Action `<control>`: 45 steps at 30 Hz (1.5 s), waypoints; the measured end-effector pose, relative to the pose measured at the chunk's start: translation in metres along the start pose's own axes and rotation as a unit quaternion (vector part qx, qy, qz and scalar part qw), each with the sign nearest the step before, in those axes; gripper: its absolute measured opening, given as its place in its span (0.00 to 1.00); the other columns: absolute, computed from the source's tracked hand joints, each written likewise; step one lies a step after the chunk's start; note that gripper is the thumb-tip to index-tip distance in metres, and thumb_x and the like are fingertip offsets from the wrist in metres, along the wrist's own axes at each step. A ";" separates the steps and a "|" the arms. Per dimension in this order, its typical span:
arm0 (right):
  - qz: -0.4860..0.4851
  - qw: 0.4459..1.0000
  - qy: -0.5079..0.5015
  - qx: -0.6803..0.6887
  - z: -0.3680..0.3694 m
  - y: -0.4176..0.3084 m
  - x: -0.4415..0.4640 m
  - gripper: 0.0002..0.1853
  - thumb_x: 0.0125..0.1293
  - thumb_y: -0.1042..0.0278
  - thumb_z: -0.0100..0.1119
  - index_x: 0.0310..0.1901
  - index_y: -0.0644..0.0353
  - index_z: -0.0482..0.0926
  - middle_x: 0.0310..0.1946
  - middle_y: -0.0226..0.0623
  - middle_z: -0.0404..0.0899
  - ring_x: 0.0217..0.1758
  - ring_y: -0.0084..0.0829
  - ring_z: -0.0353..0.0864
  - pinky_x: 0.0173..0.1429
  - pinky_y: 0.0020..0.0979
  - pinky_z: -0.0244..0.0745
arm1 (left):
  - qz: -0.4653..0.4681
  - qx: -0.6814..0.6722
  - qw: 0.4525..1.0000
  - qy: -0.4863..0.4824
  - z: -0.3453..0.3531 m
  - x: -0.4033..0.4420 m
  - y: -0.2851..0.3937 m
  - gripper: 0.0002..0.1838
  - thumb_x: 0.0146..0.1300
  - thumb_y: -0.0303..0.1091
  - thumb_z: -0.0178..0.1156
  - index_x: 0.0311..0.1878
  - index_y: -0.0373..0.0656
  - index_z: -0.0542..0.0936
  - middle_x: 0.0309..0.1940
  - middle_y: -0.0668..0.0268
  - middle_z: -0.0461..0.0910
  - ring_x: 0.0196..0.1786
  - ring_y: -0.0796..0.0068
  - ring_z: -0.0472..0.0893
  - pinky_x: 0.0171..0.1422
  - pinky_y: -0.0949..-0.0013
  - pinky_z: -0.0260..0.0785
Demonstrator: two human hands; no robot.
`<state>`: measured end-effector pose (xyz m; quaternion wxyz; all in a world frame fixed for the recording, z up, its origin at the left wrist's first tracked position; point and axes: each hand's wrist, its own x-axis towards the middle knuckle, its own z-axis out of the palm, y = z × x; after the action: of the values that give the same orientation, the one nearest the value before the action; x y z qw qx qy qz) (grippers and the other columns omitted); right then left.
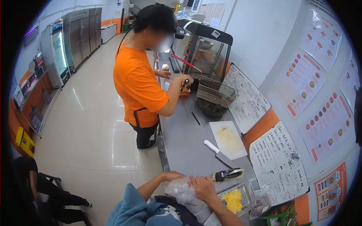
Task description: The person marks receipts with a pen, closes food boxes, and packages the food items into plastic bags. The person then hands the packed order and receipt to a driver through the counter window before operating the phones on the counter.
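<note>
Near the counter's front end I hold a clear plastic bag point(181, 190) in front of my body. My left hand point(172, 176) grips its upper left edge, and my right hand point(203, 187) has its fingers curled on the right side. Whatever the crumpled bag contains is hard to make out. Just beyond my right hand lies a black tape dispenser point(228, 174) with a roll of tape. To the right of that hand is a clear container point(246, 196) with yellow food point(232, 200) in it.
A white-handled knife point(218, 153) lies beside a stained white cutting board point(227, 140) on the steel counter point(181, 145). Farther back are a dark stone mortar point(212, 107) under a wire fry basket point(217, 92), and a co-worker in an orange shirt point(137, 81). Another person point(49, 196) is at lower left.
</note>
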<state>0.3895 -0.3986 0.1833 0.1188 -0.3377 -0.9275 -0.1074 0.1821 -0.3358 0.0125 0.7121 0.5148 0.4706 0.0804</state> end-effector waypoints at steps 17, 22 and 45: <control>0.161 0.976 -0.096 0.115 0.042 -0.007 0.021 0.20 0.68 0.62 0.50 0.57 0.64 0.72 0.26 0.47 0.82 0.27 0.45 0.83 0.32 0.42 0.76 | 0.076 0.059 0.962 0.254 0.071 -0.065 -0.064 0.13 0.64 0.35 0.61 0.48 0.40 0.79 0.38 0.57 0.82 0.44 0.66 0.82 0.48 0.64 0.72; 0.065 0.985 -0.061 0.149 0.042 0.003 -0.001 0.23 0.67 0.67 0.51 0.63 0.64 0.69 0.32 0.43 0.84 0.31 0.41 0.83 0.39 0.42 0.74 | 0.330 0.075 0.857 0.388 0.014 -0.045 0.027 0.15 0.65 0.37 0.58 0.50 0.37 0.79 0.43 0.53 0.82 0.51 0.60 0.80 0.54 0.62 0.71; 0.234 0.964 0.015 0.122 0.059 0.004 0.008 0.14 0.43 0.69 0.66 0.36 0.56 0.79 0.29 0.39 0.80 0.29 0.45 0.82 0.32 0.43 0.78 | 0.208 0.179 0.904 0.328 0.047 -0.050 -0.011 0.20 0.63 0.42 0.55 0.50 0.36 0.76 0.42 0.46 0.80 0.52 0.50 0.78 0.56 0.55 0.69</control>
<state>0.3775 -0.3749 0.1300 0.1947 -0.5263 -0.8270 0.0328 0.1863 -0.4013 0.0340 0.3802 0.6644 0.5661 0.3058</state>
